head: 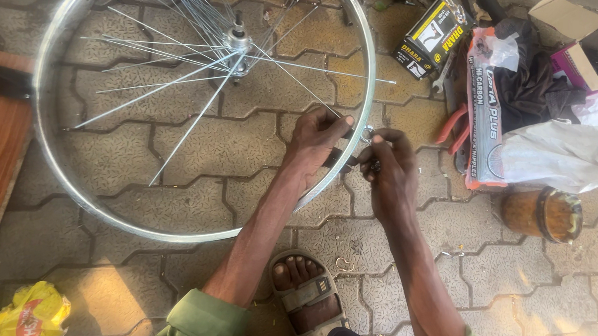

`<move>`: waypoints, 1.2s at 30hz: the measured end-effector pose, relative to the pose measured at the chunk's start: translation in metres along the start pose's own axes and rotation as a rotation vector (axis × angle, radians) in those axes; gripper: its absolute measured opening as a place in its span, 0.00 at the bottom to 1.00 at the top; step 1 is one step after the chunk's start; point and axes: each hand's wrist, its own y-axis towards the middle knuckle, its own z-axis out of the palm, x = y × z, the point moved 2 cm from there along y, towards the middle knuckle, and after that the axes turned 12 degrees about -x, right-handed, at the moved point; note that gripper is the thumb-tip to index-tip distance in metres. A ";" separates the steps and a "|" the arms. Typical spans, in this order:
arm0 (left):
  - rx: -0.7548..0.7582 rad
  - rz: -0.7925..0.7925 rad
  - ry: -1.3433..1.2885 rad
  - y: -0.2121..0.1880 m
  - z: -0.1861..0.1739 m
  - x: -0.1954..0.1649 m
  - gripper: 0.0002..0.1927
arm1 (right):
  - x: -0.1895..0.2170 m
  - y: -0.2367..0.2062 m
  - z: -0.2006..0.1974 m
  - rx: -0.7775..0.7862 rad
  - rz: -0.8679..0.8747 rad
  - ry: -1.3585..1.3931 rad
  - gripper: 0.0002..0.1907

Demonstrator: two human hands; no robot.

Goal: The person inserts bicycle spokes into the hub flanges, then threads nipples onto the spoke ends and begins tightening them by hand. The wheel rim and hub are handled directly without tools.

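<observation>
Pinching rim (61,160) between both hands (right side)

Single head-worn view, looking steeply down from above the person's own hands, close range. Frame takes in the paved floor (180,150), forearms and one sandalled foot (304,297); upper edge appears slightly cropped.

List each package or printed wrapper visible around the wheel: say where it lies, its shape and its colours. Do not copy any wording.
Cardboard box: top centre-right, oblong, black and yellow.
Flat plastic packet: right of the wheel rim, long, orange and black.
Open carton: top right corner, brown with magenta.
Crumpled wrapper: bottom left, yellow and red.
</observation>
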 end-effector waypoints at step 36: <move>-0.017 -0.115 0.070 0.000 0.000 -0.009 0.13 | 0.005 0.012 -0.006 0.141 0.138 0.048 0.21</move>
